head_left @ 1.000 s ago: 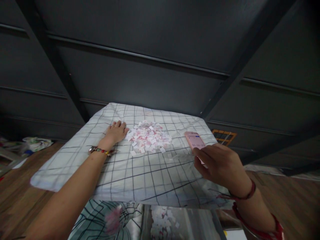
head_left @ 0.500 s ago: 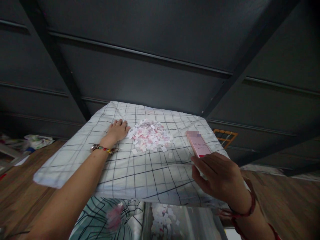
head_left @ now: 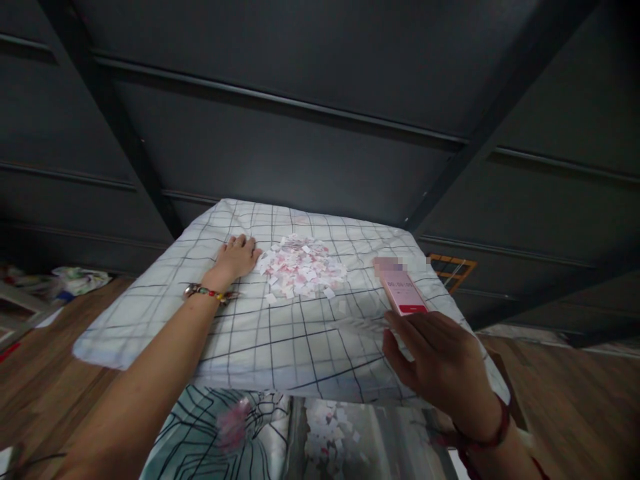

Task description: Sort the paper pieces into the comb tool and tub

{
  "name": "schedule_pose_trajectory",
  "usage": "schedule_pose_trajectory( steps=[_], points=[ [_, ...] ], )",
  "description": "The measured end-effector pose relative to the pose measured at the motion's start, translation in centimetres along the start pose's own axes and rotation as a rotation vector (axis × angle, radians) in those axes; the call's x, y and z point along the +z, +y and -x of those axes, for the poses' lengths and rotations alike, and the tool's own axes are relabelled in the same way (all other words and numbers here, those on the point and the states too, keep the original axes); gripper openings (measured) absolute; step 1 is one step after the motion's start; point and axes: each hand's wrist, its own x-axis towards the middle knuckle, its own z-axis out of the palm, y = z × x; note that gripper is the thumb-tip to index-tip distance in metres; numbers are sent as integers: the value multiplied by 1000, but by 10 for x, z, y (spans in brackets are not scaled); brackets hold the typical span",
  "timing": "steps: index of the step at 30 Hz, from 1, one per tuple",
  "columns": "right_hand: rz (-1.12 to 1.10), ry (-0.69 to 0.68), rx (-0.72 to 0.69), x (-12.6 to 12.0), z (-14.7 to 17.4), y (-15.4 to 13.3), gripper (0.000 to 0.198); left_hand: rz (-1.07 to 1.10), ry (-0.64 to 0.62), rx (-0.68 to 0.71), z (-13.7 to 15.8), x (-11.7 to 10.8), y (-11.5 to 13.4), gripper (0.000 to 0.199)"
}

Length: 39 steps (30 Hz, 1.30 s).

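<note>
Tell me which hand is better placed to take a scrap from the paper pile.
Likely the left: the left hand rests palm-down on the checked cloth, thumb beside the paper pile, while the right hand is farther off, by the phone.

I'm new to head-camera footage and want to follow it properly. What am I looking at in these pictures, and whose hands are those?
There is no machine here, just a person's two bare hands. The camera is worn on that person's head and looks forward and down, so you see roughly what they face.

The surface is covered with a white checked cloth. On it lies a heap of small white and pinkish pieces that look like paper. The left hand rests flat just beside the heap, holding nothing. The right hand is over the lower end of a pink phone with a lit screen; whether it grips the phone is unclear. Behind stands a dark panelled wall.
</note>
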Motion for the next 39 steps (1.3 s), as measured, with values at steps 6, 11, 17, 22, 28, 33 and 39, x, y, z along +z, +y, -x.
schedule_pose_trajectory(
  steps=[6, 11, 17, 22, 28, 33, 39],
  points=[
    [25, 24, 82, -5, -4, -8, 13, 7, -31, -24, 3, -4, 3, 58],
    [51, -1, 114, -4, 1, -15, 16, 14, -31, -24, 1, -3, 2, 58],
    [-74, -3, 151, -6, -12, -48, 16, 24, -14, -16, 3, -2, 2, 57],
    [-140, 28, 143, -5, -30, -72, 19, 22, -19, -5, 7, -5, 4, 57],
    [-225, 31, 102, -6, -39, -80, 19, 28, -24, -15, 6, -4, 4, 57],
    [-148, 1, 129, -8, -33, -70, 18, 46, -18, -6, 6, -4, 4, 57],
    [-179, -14, 115, -13, -30, -78, 18, 53, -18, -12, 7, -5, 4, 57]
  ],
)
